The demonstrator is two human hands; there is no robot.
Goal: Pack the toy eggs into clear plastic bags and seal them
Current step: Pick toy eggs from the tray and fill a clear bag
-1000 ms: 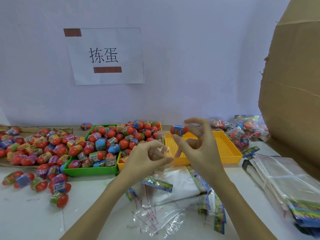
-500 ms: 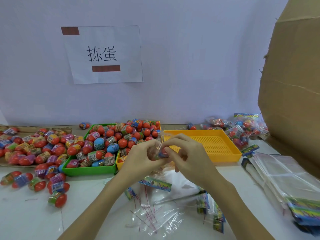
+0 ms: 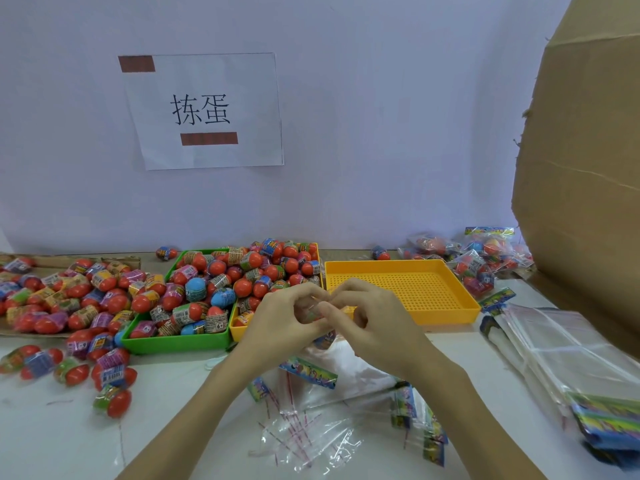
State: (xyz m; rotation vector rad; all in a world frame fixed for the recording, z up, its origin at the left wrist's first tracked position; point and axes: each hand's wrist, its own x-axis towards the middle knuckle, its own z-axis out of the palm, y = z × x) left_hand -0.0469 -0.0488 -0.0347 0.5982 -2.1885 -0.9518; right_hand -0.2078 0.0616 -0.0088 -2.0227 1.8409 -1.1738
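White tabletop [image 3: 52, 438] against a pale wall served as the packing station, a printed paper sign [image 3: 204, 110] taped above it. At centre, a person's left hand [image 3: 284, 323] and right hand [image 3: 374, 323] met with fingers curled inward, together pinching a small clear plastic bag [image 3: 313, 311] between their fingertips; what the bag held was too hidden and blurred to tell. Both hands hovered above the table, just in front of a green plastic tray [image 3: 176, 342] heaped with red and blue toy eggs in printed wrappers [image 3: 221, 282], and beside a shallow yellow perforated tray [image 3: 408, 292]. More loose eggs [image 3: 69, 299] lay scattered over a flat cardboard sheet [image 3: 114, 259] and the table at left. Peeled clear adhesive strips [image 3: 304, 441] and colourful header cards [image 3: 308, 372] lay below the wrists. Filled bags [image 3: 474, 258] were piled at the far right, near a stack of flat clear bags [image 3: 561, 344] and a large brown cardboard box [image 3: 585, 185].
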